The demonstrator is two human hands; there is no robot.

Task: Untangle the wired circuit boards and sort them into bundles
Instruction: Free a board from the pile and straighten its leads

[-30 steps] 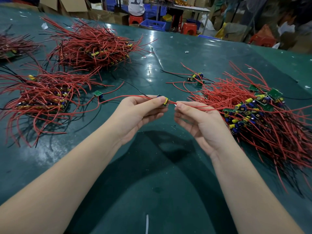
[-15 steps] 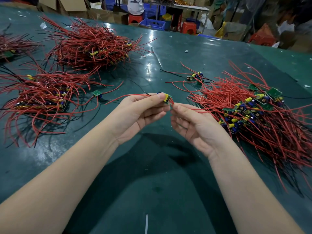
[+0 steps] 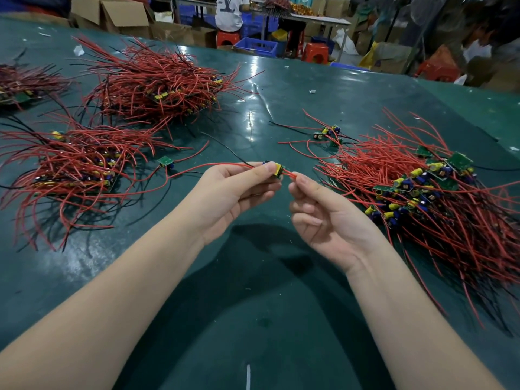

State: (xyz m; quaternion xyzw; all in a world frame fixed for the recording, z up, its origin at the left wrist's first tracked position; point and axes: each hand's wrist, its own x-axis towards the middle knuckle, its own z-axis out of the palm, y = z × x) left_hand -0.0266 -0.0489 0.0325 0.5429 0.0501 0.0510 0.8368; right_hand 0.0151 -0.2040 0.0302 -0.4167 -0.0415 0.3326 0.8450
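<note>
The left hand (image 3: 239,190) pinches one small circuit board (image 3: 277,170) above the green table (image 3: 253,277), while the right hand (image 3: 323,218) pinches its short red leads (image 3: 289,174) just beside it. Three sorted bundles (image 3: 78,167) lie to the left. A large tangled pile (image 3: 439,192) remains on the right, with a few loose boards (image 3: 327,133) nearby, so by my reckoning much sorting is left
</note>
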